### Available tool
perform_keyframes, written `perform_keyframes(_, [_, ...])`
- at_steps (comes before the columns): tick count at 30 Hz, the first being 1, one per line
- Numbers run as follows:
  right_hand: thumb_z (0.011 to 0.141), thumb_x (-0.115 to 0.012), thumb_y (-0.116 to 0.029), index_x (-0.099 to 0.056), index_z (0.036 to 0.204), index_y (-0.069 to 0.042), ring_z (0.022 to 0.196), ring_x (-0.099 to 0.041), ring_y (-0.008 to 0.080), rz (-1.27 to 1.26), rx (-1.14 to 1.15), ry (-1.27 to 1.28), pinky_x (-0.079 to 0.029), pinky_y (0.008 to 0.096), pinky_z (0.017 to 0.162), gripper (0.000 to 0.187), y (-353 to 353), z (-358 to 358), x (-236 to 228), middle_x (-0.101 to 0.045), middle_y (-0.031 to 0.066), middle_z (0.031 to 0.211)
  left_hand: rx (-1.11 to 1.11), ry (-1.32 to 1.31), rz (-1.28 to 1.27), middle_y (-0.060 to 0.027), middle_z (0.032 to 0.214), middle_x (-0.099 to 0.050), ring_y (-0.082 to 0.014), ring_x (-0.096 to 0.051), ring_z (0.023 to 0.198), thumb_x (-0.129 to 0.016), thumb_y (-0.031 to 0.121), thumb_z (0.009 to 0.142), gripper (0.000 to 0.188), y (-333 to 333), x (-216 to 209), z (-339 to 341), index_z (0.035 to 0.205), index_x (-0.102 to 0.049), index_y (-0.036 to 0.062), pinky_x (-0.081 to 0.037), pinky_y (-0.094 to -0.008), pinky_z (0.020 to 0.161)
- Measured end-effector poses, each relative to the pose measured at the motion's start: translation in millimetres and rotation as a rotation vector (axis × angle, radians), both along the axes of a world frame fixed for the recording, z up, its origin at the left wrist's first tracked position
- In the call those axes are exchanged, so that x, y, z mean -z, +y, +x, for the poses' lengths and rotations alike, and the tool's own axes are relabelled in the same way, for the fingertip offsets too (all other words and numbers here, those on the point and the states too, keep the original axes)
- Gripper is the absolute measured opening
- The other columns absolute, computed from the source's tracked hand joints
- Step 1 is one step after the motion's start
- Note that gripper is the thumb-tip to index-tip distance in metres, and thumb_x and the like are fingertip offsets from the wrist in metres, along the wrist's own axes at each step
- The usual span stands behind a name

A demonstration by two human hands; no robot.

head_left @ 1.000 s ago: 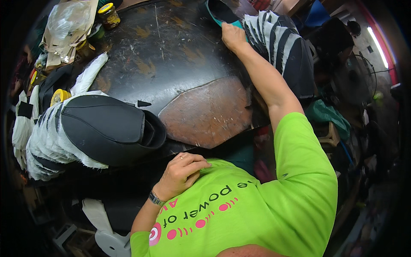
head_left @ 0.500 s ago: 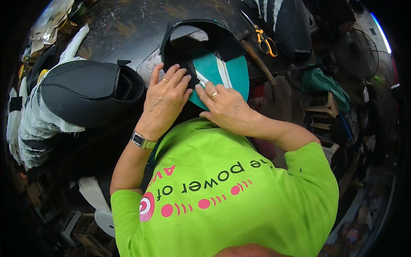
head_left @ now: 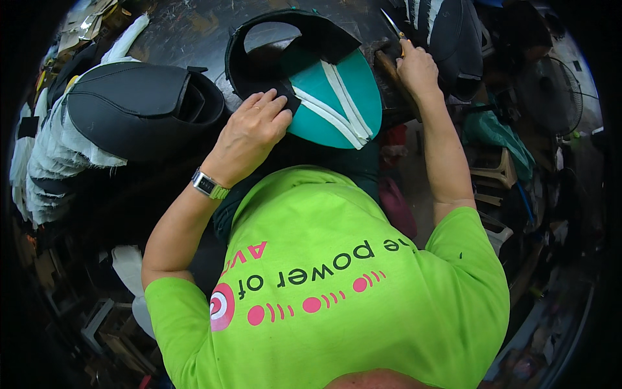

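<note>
1. Teal-and-black piece (head_left: 330,104): upper centre of frame, long axis upper left to lower right.
2. Left hand (head_left: 258,123) nearer it: fingers bent on its lower-left black edge; can't tell pinch from press.
3. Right hand (head_left: 418,71) right of it, fingers curled at scissors (head_left: 392,24) by the handles, firm grip can't tell. Blades point upper left.
4. Vs half a second ago: right hand off piece, onto scissors; white strips (head_left: 343,94) uncovered.

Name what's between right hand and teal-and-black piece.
Head view: a brown handle lies between the right hand and the teal-and-black piece.
</note>
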State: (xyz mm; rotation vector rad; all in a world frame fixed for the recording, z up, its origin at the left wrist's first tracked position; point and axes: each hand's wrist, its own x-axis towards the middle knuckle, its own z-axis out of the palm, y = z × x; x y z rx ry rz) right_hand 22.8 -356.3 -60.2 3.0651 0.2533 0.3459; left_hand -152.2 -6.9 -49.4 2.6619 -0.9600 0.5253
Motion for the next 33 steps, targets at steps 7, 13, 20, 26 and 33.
perform_keyframes(7, [0.094, -0.058, -0.018, -0.065, 0.131, -0.008, 0.113, -0.065, 0.0487, 0.121, 0.086, 0.055, -0.055, 0.0547, 0.095, 0.038, -7.2, 21.5, 1.6, -0.066, 0.0274, 0.121, -0.045, -0.068, -0.067, -0.0162, 0.112, -0.068, -0.0325, -0.068, 0.106, -0.074, 0.003, 0.084, 0.028, -9.0, 4.9, 3.4, 0.108, -0.059, 0.0025, -0.054, -0.0418, 0.098])
perform_keyframes(13, [0.094, -0.060, -0.017, -0.058, 0.144, -0.018, 0.109, -0.068, 0.0458, -0.028, 0.140, 0.060, -0.055, 0.0535, 0.094, 0.050, 3.0, 24.6, 1.4, -0.065, 0.0280, 0.125, -0.142, 0.022, -0.146, -0.0132, 0.099, -0.065, -0.0289, -0.065, 0.085, -0.070, -0.001, 0.086, 0.023, -13.4, 4.6, 9.1, 0.104, -0.057, 0.0031, -0.054, -0.0395, 0.083])
perform_keyframes(20, [0.093, -0.060, -0.019, -0.056, 0.147, -0.023, 0.112, -0.068, 0.0446, -0.080, 0.151, 0.154, -0.055, 0.0524, 0.095, 0.054, 19.5, 14.0, -14.3, -0.069, 0.0258, 0.121, 0.039, 0.152, -0.273, -0.0143, 0.112, -0.064, -0.0326, -0.065, 0.104, -0.076, 0.009, 0.087, 0.031, -5.8, -2.5, 10.2, 0.113, -0.059, 0.0026, -0.056, -0.0398, 0.088])
perform_keyframes(26, [0.094, -0.065, -0.027, -0.060, 0.145, -0.023, 0.118, -0.067, 0.0390, -0.009, 0.198, 0.257, -0.053, 0.0497, 0.101, 0.051, 17.9, 9.4, -17.5, -0.071, 0.0188, 0.125, 0.019, 0.360, -0.333, -0.0138, 0.131, -0.059, -0.0341, -0.063, 0.118, -0.080, 0.011, 0.085, 0.044, 8.0, -2.7, 3.9, 0.126, -0.064, 0.0057, -0.056, -0.0411, 0.098])
perform_keyframes(33, [0.084, -0.067, -0.022, -0.064, 0.138, -0.023, 0.118, -0.067, 0.0401, 0.148, 0.196, 0.125, -0.052, 0.0484, 0.102, 0.055, 18.1, 6.1, -9.9, -0.072, 0.0179, 0.125, -0.019, 0.016, -0.269, -0.0104, 0.108, -0.070, -0.0274, -0.068, 0.100, -0.076, 0.007, 0.085, 0.029, -6.6, 10.7, 11.8, 0.112, -0.067, 0.0032, -0.057, -0.0378, 0.088])
